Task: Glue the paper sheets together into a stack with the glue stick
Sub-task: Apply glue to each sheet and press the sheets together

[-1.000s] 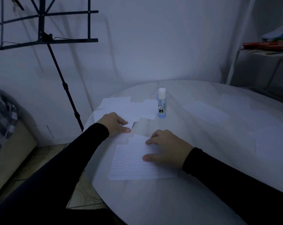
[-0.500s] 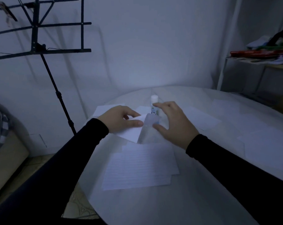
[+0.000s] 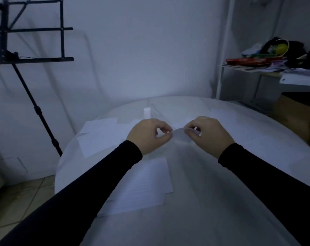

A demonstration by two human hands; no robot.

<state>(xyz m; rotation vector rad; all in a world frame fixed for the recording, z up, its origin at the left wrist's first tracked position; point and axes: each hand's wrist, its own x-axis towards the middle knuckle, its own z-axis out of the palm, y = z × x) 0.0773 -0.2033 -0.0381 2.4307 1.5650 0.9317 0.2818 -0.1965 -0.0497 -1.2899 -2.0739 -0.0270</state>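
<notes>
Both hands, the left hand (image 3: 148, 134) and the right hand (image 3: 206, 134), pinch one thin white paper sheet (image 3: 180, 136) above the round white table (image 3: 221, 201), so it should be lowered square onto the lined white stack (image 3: 147, 185), near the white-capped glue stick (image 3: 147, 112).

Glue stick (image 3: 147, 112) mostly behind left hand (image 3: 147, 136).
</notes>
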